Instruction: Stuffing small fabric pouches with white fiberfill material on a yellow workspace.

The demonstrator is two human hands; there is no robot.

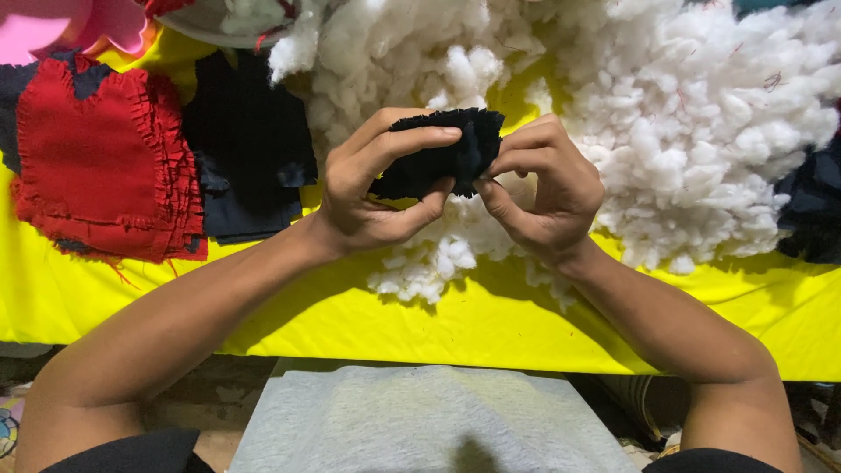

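Holding a small black fabric piece [442, 158] up over the tabletop, both hands are right in the middle of the shot. The left hand [372, 188] has its fingers [412, 140] curled around the left side of the piece, thumb underneath and the index finger lying across the top, so it's a closed pinch on the cloth. The right hand [547, 188] grips the other end the same way, with its fingers bent in tight against the fabric edge. So the black piece sits between the two hands, off the surface, with its top edge looking ruffled or frayed.

Right behind and under the hands there's a big heap of white stuffing [666, 123] spread over the yellow cloth [438, 324] that covers the tabletop. A smaller clump of the same fluff lies just below the hands.

Off to the left, well apart from the hands, a red fabric piece [101, 166] with a ruffled edge lies flat on the yellow cloth, and just beside it lies a dark navy piece [250, 149]. Something pink [61, 26] pokes in at the top left corner, can't tell what it is. More dark fabric [810, 206] shows at the far right edge. Down at the bottom there's a grey cloth [420, 420] near the person's lap.
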